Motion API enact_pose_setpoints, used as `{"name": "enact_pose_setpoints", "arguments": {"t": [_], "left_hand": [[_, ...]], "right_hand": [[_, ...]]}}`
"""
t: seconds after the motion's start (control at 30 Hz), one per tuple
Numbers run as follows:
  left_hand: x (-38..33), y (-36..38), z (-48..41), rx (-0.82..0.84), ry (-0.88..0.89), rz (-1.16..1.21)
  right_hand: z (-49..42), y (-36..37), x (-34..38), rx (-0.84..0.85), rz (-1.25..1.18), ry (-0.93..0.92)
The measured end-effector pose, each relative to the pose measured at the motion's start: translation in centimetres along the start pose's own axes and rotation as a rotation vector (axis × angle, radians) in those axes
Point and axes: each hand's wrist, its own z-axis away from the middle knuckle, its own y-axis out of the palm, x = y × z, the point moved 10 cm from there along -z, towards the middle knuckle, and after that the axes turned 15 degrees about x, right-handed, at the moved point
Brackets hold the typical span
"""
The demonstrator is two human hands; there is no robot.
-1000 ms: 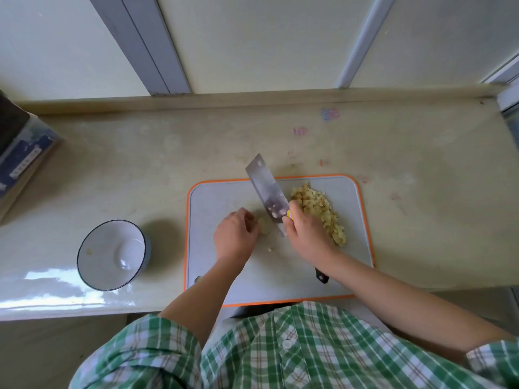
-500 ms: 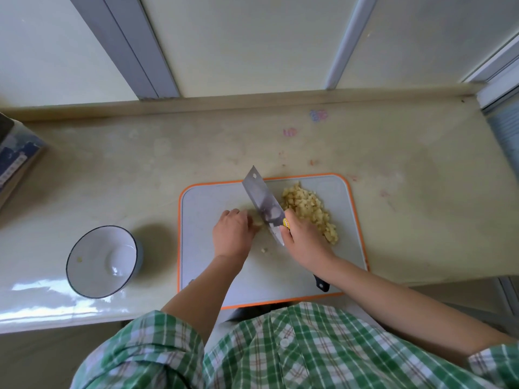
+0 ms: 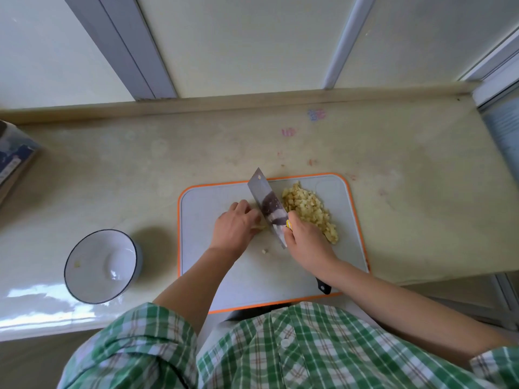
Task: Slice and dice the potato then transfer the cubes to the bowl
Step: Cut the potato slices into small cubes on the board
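A grey cutting board (image 3: pixel 247 279) with an orange rim lies on the counter in front of me. A heap of diced potato cubes (image 3: pixel 309 210) sits on its far right part. My right hand (image 3: pixel 304 240) grips a cleaver (image 3: pixel 268 209), blade down on the board just left of the heap. My left hand (image 3: pixel 236 228) presses a small remaining potato piece (image 3: pixel 259 225) against the blade's left side; the piece is mostly hidden under my fingers. One loose cube (image 3: pixel 264 251) lies near the blade's heel. A white bowl (image 3: pixel 99 266) stands left of the board, holding one small bit.
The beige counter (image 3: pixel 407 220) runs to a raised back ledge (image 3: pixel 252 101) under window panels. A dark box (image 3: pixel 14 161) sits at the far left edge. The counter's front edge runs just below the bowl and board.
The cleaver has shifted slightly away from me along the board, and my left hand has closed in against the blade. The view has drifted a little to the right.
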Motion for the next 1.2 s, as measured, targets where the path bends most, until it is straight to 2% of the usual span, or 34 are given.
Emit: {"name": "enact_pose_setpoints", "arguments": {"t": [0.17, 0.4, 0.57, 0.77, 1.03, 1.2], "left_hand": [[0.4, 0.0, -1.0, 0.095, -0.035, -0.098], [1.2, 0.5, -1.0, 0.142, -0.106, -0.037], [2.8, 0.6, 0.7, 0.025, -0.286, 0.194], [3.0, 0.4, 2.8, -0.106, -0.310, 0.292], [2.8, 0.1, 3.0, -0.129, -0.301, 0.347], [3.0, 0.1, 2.9, -0.108, -0.330, 0.376]], "right_hand": [[0.0, 0.3, -0.4, 0.007, -0.001, 0.005], [0.0, 0.3, -0.3, 0.007, -0.028, -0.002], [-0.3, -0.2, 0.2, -0.001, -0.014, -0.006], [-0.4, 0.7, 1.7, 0.032, 0.075, -0.042], [-1.2, 1.8, 2.3, 0.054, 0.263, -0.028], [-1.8, 2.2, 3.0, -0.003, 0.367, -0.007]]}}
